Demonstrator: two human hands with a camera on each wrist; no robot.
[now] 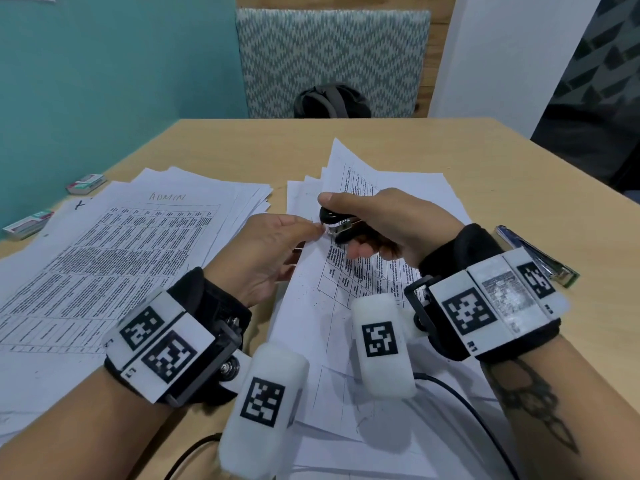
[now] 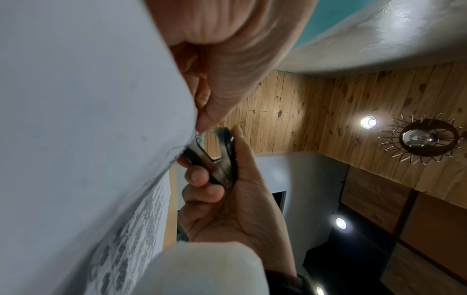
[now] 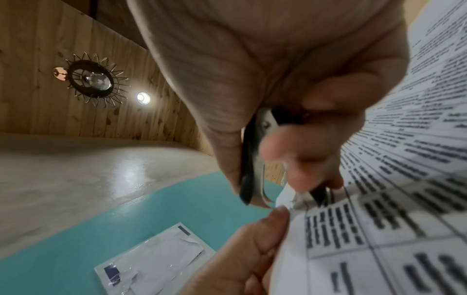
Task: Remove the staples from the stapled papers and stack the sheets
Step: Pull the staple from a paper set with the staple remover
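My right hand (image 1: 374,220) grips a black staple remover (image 1: 337,221) with metal claws, held above the table. The claws (image 3: 265,191) sit at the corner of a printed, table-lined set of papers (image 1: 360,271). My left hand (image 1: 277,244) pinches that same corner between thumb and fingertips (image 3: 275,217), right beside the claws. In the left wrist view the staple remover (image 2: 217,157) lies in the right palm, its tips against the paper's edge (image 2: 187,143). The staple itself is too small to make out.
A spread pile of printed sheets (image 1: 114,251) marked "ADMIN" lies on the wooden table (image 1: 242,147) at left. More loose sheets (image 1: 415,192) lie under my hands. Two small staple boxes (image 1: 85,183) sit at far left. A stapler (image 1: 540,258) lies at right. A cable (image 1: 460,396) runs near the front.
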